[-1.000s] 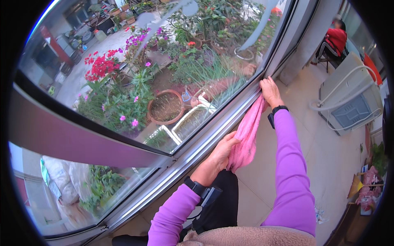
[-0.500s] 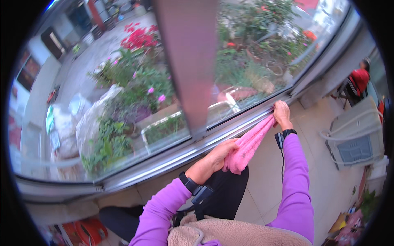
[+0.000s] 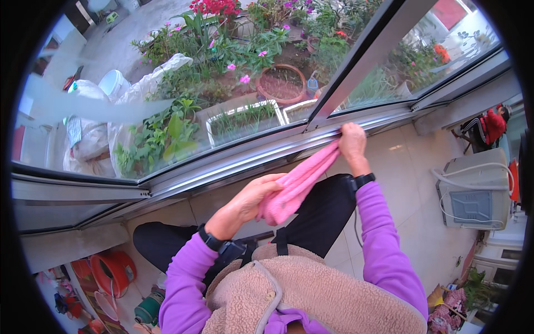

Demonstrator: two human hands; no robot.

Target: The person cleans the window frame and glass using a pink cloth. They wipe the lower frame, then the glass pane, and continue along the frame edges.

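A pink towel (image 3: 303, 183) is stretched between my two hands, bunched and hanging in folds beside the window. My right hand (image 3: 353, 146) pinches its far end against the metal sill track (image 3: 222, 160), close to the foot of the upright window bar (image 3: 356, 67). Lower and to the left, my left hand (image 3: 247, 203) is wrapped round the thicker end of the towel, above my lap. The fingertips of my right hand are partly hidden behind its knuckles.
Glass panes rise beyond the track, with potted plants (image 3: 281, 83) outside. To the right stands a grey appliance (image 3: 473, 189) with a pale hose, and a person in red (image 3: 492, 125) sits farther back. Red buckets (image 3: 111, 273) stand at lower left on the tiled floor.
My right hand has slid left along the track, away from the window corner and nearer the upright bar. My left hand has also shifted left, still holding the towel. The view has tilted.
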